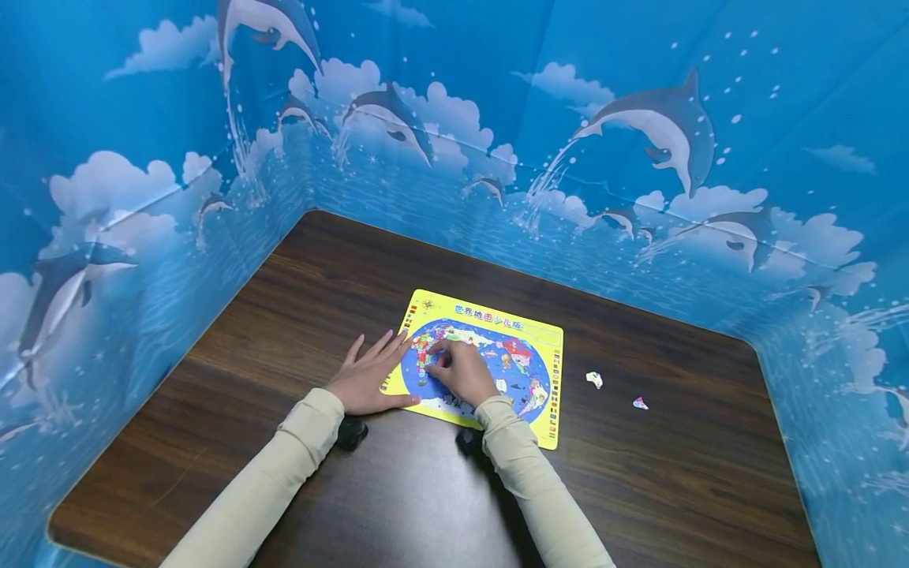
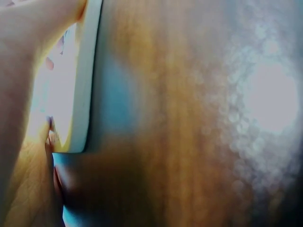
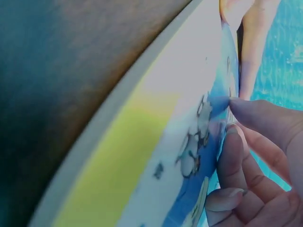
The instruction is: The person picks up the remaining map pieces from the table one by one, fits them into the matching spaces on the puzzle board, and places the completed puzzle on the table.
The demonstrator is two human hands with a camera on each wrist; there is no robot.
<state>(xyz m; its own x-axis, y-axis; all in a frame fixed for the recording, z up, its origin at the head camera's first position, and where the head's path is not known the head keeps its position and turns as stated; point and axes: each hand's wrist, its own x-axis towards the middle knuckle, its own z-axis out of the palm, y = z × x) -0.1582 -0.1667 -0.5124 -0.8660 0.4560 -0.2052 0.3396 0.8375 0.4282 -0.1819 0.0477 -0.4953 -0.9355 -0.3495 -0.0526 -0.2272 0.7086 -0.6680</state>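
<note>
A yellow-bordered world map puzzle board (image 1: 550, 335) with a blue oval sea lies on the table. My left hand (image 1: 369, 379) rests with spread fingers across its left edge, the thumb along the near edge. Over the left part of the map, my right hand (image 1: 461, 369) has its fingers curled and thumb and fingertips down at the board, by the red and pink land area. In the right wrist view, the thumb (image 3: 251, 111) and a fingertip are close together at the map surface; I cannot tell whether a piece is between them.
Two small loose puzzle pieces lie right of the board: a whitish one (image 1: 594, 379) and a pink and white one (image 1: 641, 403). The dark wood table (image 1: 682, 489) meets a blue dolphin-print curtain (image 1: 454, 189) at its back and sides.
</note>
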